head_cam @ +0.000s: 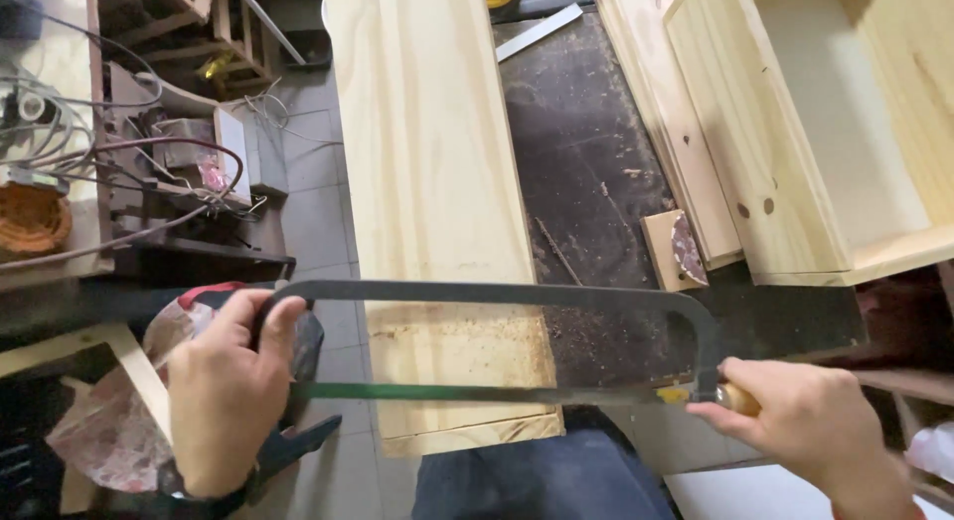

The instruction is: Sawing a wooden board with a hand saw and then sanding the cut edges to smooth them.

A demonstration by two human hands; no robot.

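Both hands grip a hacksaw [497, 341]: left hand [224, 391] closed on the dark frame's front end, right hand [805, 421] closed on its wooden handle. Its greenish blade lies across a pale pine board [437, 182] overhanging the dark bench [596, 182].

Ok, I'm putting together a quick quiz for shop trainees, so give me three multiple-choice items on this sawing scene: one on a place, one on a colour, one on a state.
1. Where does the hacksaw blade lie?
A. Across the near end of the pine board
B. Inside the wooden box
C. On the floor

2. What colour is the blade?
A. Red
B. Green
C. White

3. How is the saw held?
A. Lying untouched
B. By one hand only
C. By both hands, one at each end

Answers:
1 A, the blade crosses the board near its front edge.
2 B, the strip below the dark frame is green.
3 C, the left hand grips the frame's front end and the right hand holds the handle.
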